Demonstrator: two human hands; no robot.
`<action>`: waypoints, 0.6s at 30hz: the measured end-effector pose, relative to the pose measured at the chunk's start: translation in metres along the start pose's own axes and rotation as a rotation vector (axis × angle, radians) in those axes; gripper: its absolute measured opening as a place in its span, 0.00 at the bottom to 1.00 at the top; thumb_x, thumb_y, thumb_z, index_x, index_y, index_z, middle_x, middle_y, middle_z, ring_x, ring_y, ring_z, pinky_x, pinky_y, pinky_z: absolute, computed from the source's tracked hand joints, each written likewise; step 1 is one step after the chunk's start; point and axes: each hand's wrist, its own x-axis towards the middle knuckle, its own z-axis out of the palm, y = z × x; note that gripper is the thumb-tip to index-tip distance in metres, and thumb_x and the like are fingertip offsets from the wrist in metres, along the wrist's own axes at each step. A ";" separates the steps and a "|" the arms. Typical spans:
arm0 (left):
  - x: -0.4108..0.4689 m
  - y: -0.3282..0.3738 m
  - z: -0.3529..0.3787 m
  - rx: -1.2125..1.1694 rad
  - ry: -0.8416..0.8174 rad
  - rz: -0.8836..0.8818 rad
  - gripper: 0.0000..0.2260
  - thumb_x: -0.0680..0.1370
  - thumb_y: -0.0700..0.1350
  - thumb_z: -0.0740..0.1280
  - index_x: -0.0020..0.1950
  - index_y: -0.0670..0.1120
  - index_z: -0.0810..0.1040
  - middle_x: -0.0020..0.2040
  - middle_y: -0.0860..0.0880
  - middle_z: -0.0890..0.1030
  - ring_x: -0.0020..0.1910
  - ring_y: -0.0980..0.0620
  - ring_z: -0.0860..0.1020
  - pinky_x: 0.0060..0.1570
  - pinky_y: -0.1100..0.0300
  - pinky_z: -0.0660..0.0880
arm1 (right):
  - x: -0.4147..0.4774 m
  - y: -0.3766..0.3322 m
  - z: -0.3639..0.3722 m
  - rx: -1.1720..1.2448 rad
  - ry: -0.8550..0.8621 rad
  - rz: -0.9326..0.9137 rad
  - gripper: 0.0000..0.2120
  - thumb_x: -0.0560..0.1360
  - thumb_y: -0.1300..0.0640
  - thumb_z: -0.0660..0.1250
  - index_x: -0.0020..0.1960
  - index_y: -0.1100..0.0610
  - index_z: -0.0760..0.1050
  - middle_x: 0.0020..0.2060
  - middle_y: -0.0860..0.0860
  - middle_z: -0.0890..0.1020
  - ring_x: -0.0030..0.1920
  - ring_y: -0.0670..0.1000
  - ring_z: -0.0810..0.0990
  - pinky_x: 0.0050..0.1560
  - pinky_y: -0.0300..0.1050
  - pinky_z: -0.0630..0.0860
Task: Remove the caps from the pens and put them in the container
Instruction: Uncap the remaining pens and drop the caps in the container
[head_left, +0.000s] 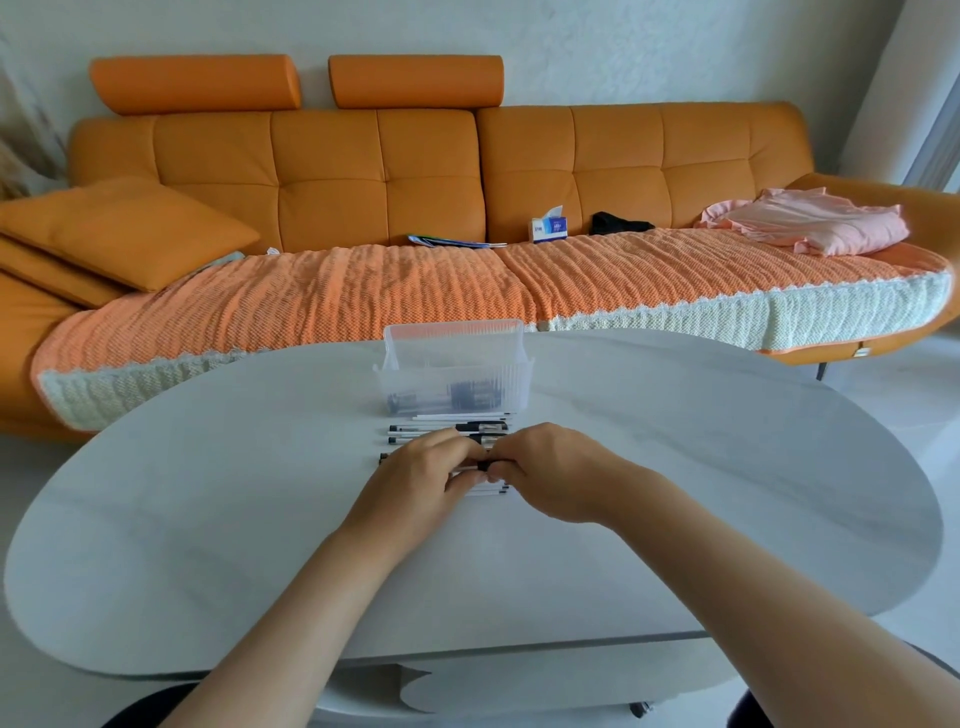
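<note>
At table centre, the pen held between both hands is mostly hidden: only a short black section shows between the fingertips, and whether that is the cap cannot be told. The left hand has its fingers curled round the barrel; the right hand pinches the black end, and the two hands nearly meet. Both forearms reach in from the near edge and converge, backs of hands up. Other pens lie in a row under and beyond the hands, several partly covered. Just behind them stands the clear container, its dark contents too blurred to identify. The table is white, with an orange sofa beyond
</note>
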 end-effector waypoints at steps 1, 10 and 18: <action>0.000 0.000 0.000 0.001 0.002 0.003 0.05 0.75 0.44 0.72 0.50 0.51 0.81 0.43 0.57 0.78 0.44 0.58 0.75 0.42 0.56 0.75 | 0.000 0.000 0.000 0.012 -0.004 0.004 0.13 0.82 0.50 0.55 0.51 0.50 0.78 0.46 0.47 0.81 0.47 0.51 0.78 0.48 0.50 0.75; -0.001 0.000 -0.011 -0.105 0.045 -0.024 0.05 0.74 0.42 0.73 0.49 0.49 0.83 0.42 0.57 0.80 0.43 0.60 0.77 0.43 0.59 0.75 | -0.001 -0.002 0.000 -0.083 0.137 -0.108 0.14 0.84 0.48 0.53 0.50 0.52 0.76 0.37 0.45 0.78 0.39 0.51 0.75 0.40 0.48 0.71; 0.000 -0.004 -0.015 -0.012 0.030 -0.070 0.05 0.75 0.45 0.72 0.49 0.52 0.81 0.43 0.59 0.78 0.44 0.59 0.76 0.44 0.56 0.76 | -0.003 0.007 -0.002 0.037 0.135 0.035 0.08 0.81 0.46 0.56 0.53 0.47 0.72 0.37 0.43 0.78 0.40 0.46 0.75 0.39 0.45 0.71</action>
